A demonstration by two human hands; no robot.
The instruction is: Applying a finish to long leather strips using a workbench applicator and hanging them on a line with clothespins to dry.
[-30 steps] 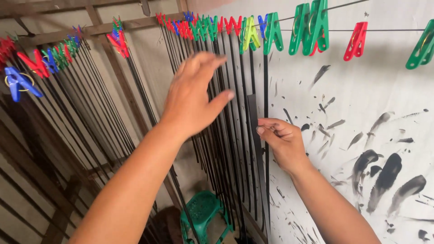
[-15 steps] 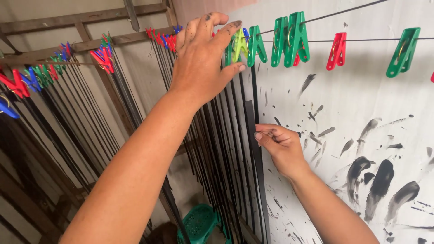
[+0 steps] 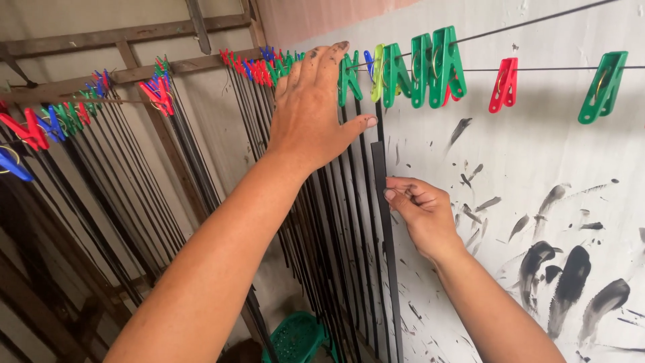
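My right hand (image 3: pixel 420 212) pinches a long black strip (image 3: pixel 392 282) between thumb and fingers, holding it upright against the white wall. The strip's top end sits just below a yellow-green clothes peg (image 3: pixel 378 70) on the wire. My left hand (image 3: pixel 312 107) is raised with its fingers stretched out and holds nothing. Its fingertips reach the wire beside a green peg (image 3: pixel 349 74), and its palm lies over the row of hanging black strips (image 3: pixel 336 222).
More green pegs (image 3: pixel 440 64), a red peg (image 3: pixel 504 84) and another green peg (image 3: pixel 605 84) hang on the wire to the right. The white wall (image 3: pixel 571 269) carries black paint smears. Other strip rows with coloured pegs (image 3: pixel 158 94) hang at left; a green plastic stool (image 3: pixel 295 336) stands below.
My left hand has risen from the middle of the hanging strips up to the wire and pegs. My right hand keeps its pinch on the black strip.
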